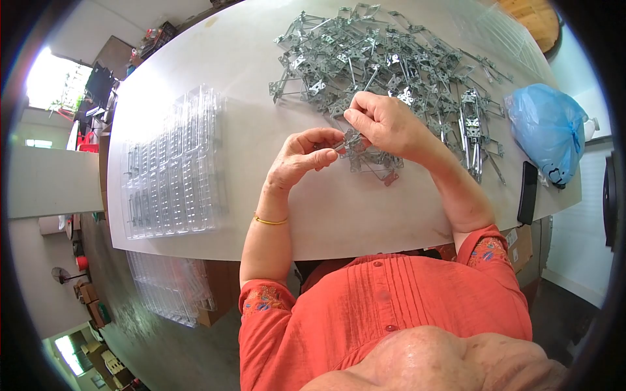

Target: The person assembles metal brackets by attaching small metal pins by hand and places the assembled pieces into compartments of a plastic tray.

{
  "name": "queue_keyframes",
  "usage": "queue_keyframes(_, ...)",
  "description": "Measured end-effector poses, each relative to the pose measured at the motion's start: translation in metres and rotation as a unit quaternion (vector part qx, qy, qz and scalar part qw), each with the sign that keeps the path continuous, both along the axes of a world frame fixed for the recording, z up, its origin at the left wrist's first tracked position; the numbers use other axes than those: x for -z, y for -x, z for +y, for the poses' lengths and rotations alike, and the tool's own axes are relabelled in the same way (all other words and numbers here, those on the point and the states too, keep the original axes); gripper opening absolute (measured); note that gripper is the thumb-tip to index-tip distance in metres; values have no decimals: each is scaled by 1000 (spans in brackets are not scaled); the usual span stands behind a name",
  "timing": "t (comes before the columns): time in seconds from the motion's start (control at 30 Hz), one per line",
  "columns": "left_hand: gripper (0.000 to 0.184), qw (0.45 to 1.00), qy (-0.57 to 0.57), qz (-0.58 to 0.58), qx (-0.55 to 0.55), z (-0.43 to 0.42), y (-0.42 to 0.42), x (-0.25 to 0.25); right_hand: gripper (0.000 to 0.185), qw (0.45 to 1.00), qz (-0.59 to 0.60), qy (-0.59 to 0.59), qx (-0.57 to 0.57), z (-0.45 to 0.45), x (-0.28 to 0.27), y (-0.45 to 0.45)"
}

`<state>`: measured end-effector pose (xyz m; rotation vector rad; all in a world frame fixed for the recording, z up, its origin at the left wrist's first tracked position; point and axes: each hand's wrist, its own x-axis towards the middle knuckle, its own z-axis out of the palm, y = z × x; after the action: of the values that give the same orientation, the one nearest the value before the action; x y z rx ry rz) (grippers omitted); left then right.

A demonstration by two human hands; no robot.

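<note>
My left hand [303, 156] is closed around one end of a small metal bracket [352, 140], thumb and fingers pinching it. Over the bracket's other side, my right hand [385, 124] has its fingers curled with thumb and forefinger pressed together; whatever sits in that pinch is hidden. Just beyond both hands spreads a large heap of grey metal brackets [358, 58] with thin rods. A few loose metal pieces [378, 166] lie on the table directly under my hands. To the right, several longer metal parts [471, 130] are lined up side by side.
Stacked clear plastic trays [173, 169] with rows of slots stand on the white table [261, 228] at left. A blue plastic bag [546, 127] and a black phone [528, 193] lie at right. More clear trays [171, 287] sit below the table edge, by a cardboard box [222, 293].
</note>
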<state>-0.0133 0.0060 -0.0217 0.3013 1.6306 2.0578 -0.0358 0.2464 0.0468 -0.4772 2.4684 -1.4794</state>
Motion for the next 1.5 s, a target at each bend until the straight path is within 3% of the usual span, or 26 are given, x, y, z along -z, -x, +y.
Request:
queue_keyframes(0.23, 51, 996, 16, 16, 91, -1, 1, -1, 26, 982, 164, -57, 78, 1, -2, 1)
queue_keyframes(0.33, 51, 995, -94, 3, 23, 2, 2, 10, 22, 993, 47, 50, 97, 4, -14, 2)
queue_keyframes(0.43, 53, 987, -160, -8, -30, -6, 7, 11, 17, 988, 88, 99, 77, 4, -3, 4)
queue_keyframes(0.67, 52, 977, -205, 10, -63, -3, 10, 11, 9, 998, 14, 58, 2, -6, -13, -13)
queue_keyframes(0.87, 40, 971, -236, -2, -42, -1, 9, 12, 16, 998, 32, 51, 2, -8, -6, -11)
queue_keyframes(1.5, 46, 996, -78, 35, -6, 2, 5, 9, 16, 994, 36, 104, -25, -11, 5, -11)
